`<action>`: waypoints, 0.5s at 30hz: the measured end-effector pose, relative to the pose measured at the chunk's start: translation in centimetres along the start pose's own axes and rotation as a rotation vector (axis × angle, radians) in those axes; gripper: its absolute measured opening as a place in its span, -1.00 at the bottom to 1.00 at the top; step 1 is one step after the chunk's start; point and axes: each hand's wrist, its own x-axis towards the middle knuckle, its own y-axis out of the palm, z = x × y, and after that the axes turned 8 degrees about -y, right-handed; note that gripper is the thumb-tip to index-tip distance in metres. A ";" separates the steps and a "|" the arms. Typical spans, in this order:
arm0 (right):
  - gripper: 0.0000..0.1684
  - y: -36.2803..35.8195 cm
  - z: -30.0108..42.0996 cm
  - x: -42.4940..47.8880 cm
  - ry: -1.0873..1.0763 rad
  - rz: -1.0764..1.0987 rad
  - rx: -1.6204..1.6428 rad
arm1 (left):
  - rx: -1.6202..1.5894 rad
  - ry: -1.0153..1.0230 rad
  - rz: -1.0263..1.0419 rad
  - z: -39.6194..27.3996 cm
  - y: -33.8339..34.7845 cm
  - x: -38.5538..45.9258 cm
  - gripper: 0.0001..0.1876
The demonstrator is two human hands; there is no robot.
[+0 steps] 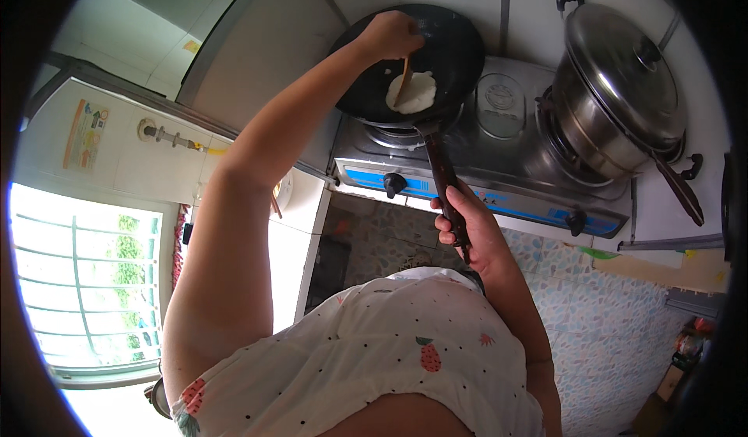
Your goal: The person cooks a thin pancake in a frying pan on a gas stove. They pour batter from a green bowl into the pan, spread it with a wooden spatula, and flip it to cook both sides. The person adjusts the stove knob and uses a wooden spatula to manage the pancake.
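My left hand (392, 34), above the black wok (450, 45), is closed around the upper end of a slim wooden utensil (405, 77). Its lower end touches a flat, white, roundish piece of food (419, 93) in the pan; small white bits lie near it. The wok sits over the left burner of a steel gas stove (526, 156). Its dark brown handle (442, 168) points towards me, and my right hand (476, 226) is wrapped around it with the thumb on top.
A lidded steel pot (608, 92) stands on the right burner, its long handle (678, 185) jutting forward. Black knobs (394, 185) line the stove's front. Panels rise behind and left of the wok. At left are a wall pipe (175, 139) and a barred window (87, 285).
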 end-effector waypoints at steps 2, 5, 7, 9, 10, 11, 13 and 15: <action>-0.63 0.0 -0.1 0.1 0.003 0.007 -0.006 | -0.059 -0.086 0.027 -0.7 0.8 1.9 -0.77; -0.62 -0.2 -0.1 0.1 0.005 0.011 -0.010 | -0.098 -0.108 -0.017 -1.6 1.6 3.8 -0.64; -0.60 -0.1 -0.1 0.1 0.000 0.007 -0.028 | -0.123 -0.140 -0.016 -1.3 2.2 5.3 -0.58; -0.60 0.0 0.0 0.1 -0.001 -0.005 -0.044 | -0.147 -0.161 -0.008 -1.3 2.5 6.6 -0.51; -0.59 0.1 0.0 0.0 -0.005 -0.010 -0.040 | -0.158 -0.166 -0.002 -1.4 2.6 7.1 -0.47; -0.58 0.2 -0.1 0.0 -0.008 -0.014 -0.037 | -0.169 -0.171 0.005 -1.4 2.7 7.5 -0.44; -0.57 0.2 -0.1 0.0 -0.016 -0.024 -0.036 | -0.178 -0.182 -0.008 -2.4 2.5 7.5 -0.41; -0.56 0.3 -0.2 0.0 -0.015 -0.023 -0.042 | -0.196 -0.173 -0.037 -2.4 2.4 7.8 -0.41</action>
